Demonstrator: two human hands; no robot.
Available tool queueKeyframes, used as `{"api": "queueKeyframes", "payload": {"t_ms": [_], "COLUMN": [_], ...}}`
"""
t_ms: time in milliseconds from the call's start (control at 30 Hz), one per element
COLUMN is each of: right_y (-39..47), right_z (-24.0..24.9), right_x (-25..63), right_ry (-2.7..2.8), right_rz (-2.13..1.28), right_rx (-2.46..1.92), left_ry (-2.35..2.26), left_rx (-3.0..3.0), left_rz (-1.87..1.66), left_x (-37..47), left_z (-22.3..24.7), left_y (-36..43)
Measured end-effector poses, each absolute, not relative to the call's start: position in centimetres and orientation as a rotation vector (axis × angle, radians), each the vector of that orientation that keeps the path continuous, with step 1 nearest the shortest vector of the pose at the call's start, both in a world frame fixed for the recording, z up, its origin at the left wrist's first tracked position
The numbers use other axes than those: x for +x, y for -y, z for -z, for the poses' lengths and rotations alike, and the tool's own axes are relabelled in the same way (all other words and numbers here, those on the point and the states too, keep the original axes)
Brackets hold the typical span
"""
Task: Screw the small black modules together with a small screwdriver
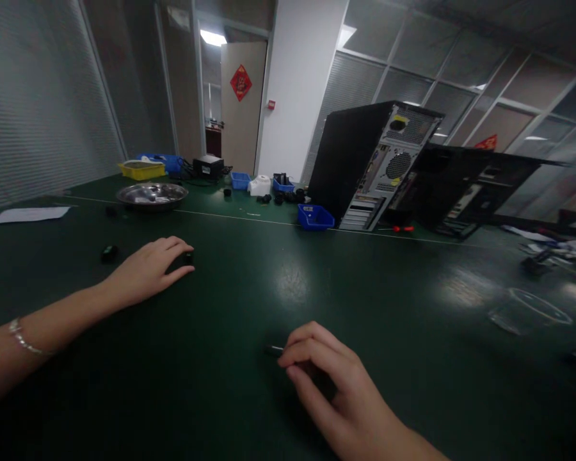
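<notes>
Slim dark piece point(273, 350) lies near, centre of scene, its right end at fingertips of right hand point(285, 366). Right thumb and fingers curled in close together there; can't tell if they pinch the piece or only touch it. Small black piece point(189, 258) farther off to the left, between thumb and forefinger tips of left hand point(192, 258). Those two fingers stand apart, one either side of it; too dark to tell if it's gripped. Hands well apart, left one farther out than right.

Black lump point(109, 253) on the green table point(230, 397), just left of left hand. Bracelet point(24, 340) on left wrist. Metal bowl point(153, 207) beyond left hand, paper point(26, 215) at far left. Far side: yellow tray point(143, 173), white part point(260, 186), dark blue bin point(315, 221) just left of computer tower point(352, 160). Red tool point(403, 228) lies right of tower. Clear round container point(530, 314) sits off to the right, well apart from right hand.
</notes>
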State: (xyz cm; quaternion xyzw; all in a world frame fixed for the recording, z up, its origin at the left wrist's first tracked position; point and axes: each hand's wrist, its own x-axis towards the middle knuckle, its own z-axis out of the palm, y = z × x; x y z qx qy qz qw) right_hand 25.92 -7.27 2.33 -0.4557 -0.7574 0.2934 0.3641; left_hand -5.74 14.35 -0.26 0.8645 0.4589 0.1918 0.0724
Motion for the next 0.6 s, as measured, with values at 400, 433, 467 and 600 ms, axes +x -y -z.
{"api": "queueKeyframes", "payload": {"t_ms": [400,433,467,600], "right_y": [6.8,6.7,6.5,6.3], "right_z": [-4.1,-4.0,-3.8,-3.2], "right_x": [28.1,28.2,28.2,28.3], "right_ry": [2.267,2.288,2.299,2.284], "right_rz": [-0.58,-0.575,-0.576,-0.598], "right_rx": [-1.53,-1.547,-1.553,-1.523], "left_ry": [-1.044,-0.967,-0.886,-0.711], "left_rx": [2.219,2.179,2.195,2.278], "left_rz": [-0.615,-0.579,-0.55,-0.476], "left_x": [-0.3,0.6,1.3,3.0], "left_z": [-0.7,-0.9,-1.1,-1.2], "left_y": [-8.6,-7.5,-6.4,-3.0]}}
